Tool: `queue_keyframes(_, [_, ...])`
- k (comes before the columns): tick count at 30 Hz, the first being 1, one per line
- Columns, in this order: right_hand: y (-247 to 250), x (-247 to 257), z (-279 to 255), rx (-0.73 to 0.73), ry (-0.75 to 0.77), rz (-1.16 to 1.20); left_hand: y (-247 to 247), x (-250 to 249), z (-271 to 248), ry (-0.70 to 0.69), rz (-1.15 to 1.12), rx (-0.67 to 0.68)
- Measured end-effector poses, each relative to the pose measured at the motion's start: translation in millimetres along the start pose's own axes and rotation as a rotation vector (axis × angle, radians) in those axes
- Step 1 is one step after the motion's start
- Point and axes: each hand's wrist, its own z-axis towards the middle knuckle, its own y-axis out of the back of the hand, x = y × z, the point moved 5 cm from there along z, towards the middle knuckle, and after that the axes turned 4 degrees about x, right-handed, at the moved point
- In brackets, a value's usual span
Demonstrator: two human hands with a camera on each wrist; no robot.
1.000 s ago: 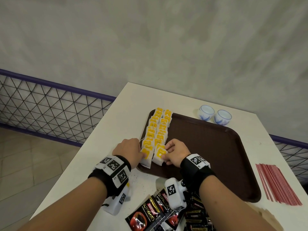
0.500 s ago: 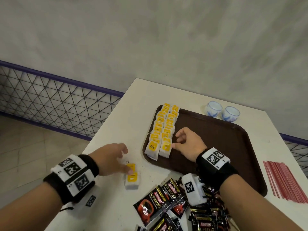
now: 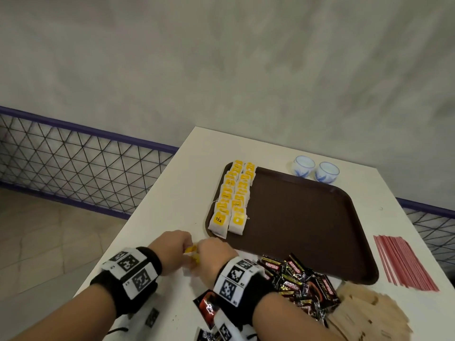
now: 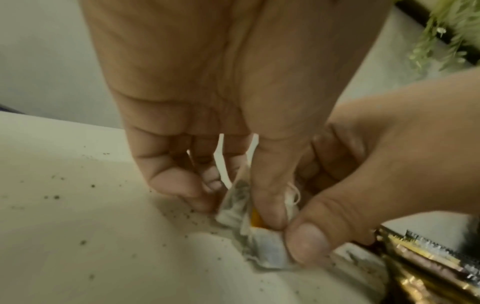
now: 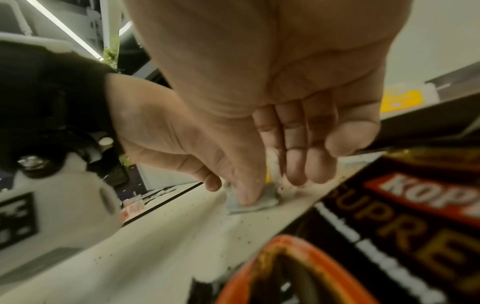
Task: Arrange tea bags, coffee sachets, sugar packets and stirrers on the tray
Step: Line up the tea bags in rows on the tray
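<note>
A brown tray (image 3: 307, 217) lies on the white table (image 3: 172, 193). Two rows of yellow-tagged tea bags (image 3: 234, 200) run along its left side. My left hand (image 3: 178, 247) and right hand (image 3: 213, 252) meet on the table just off the tray's near-left corner. Together they pinch loose tea bags (image 3: 191, 252), whose yellow tags show between the fingers. In the left wrist view a crumpled tea bag (image 4: 267, 248) sits under both thumbs. The right wrist view shows my thumb pressing the same tea bag (image 5: 262, 202) onto the table.
A heap of black coffee sachets (image 3: 298, 279) lies by my right wrist. Tan wooden pieces (image 3: 364, 313) lie near right, red stirrers (image 3: 403, 262) right of the tray. Two small cups (image 3: 315, 168) stand behind it. Tea dust speckles the table (image 4: 78, 205). The table's left edge is close.
Both hands left the near end of the tea bag rows. The left went to loose tea bags on the table first, then the right joined it there.
</note>
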Motion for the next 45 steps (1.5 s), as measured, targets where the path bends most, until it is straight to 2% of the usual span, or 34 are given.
queue_keyframes(3, [3.0,-7.3,-3.5,-0.021,0.012,0.09,-0.4,2.3,-4.9,-0.061,-0.188,-0.016])
queue_keyframes(6, [8.3,-20.6,-9.4,-0.104,0.043,0.285,5.1,0.9,-9.7,-0.148,-0.445,-0.01])
queue_keyframes(10, [23.7,-44.2,-19.3,-0.211,0.047,0.464,15.9,-18.8,-11.7,-0.284,-0.73,0.077])
queue_keyframes(12, [36.9,-58.5,-25.6,-0.268,0.046,0.489,20.7,-35.8,-7.3,-0.346,-0.767,0.1])
queue_keyframes(17, [57.5,-103.1,-32.2,-0.349,-0.033,0.564,33.0,-73.6,17.1,-0.432,-0.717,0.052])
queue_keyframes(23, [50.0,-133.2,-22.7,-0.349,-0.126,0.658,29.7,-93.4,46.1,-0.332,-0.628,0.105])
queue_keyframes(28, [44.7,-140.8,-18.4,-0.305,-0.155,0.705,36.1,-83.6,61.4,-0.294,-0.508,-0.067])
queue_keyframes(33, [45.7,-145.8,-16.6,-0.338,-0.165,0.714,18.0,-92.8,67.7,-0.335,-0.292,-0.052])
queue_keyframes(36, [45.9,-144.3,-13.8,-0.334,-0.158,0.718,14.8,-95.7,74.2,-0.35,-0.222,-0.12])
queue_keyframes(40, [42.1,-139.1,-7.4,-0.334,-0.157,0.745,15.1,-88.5,78.0,-0.264,-0.15,-0.22])
queue_keyframes(45, [38.9,-129.9,0.0,-0.33,-0.164,0.788,13.9,-79.8,77.6,-0.21,-0.07,-0.252])
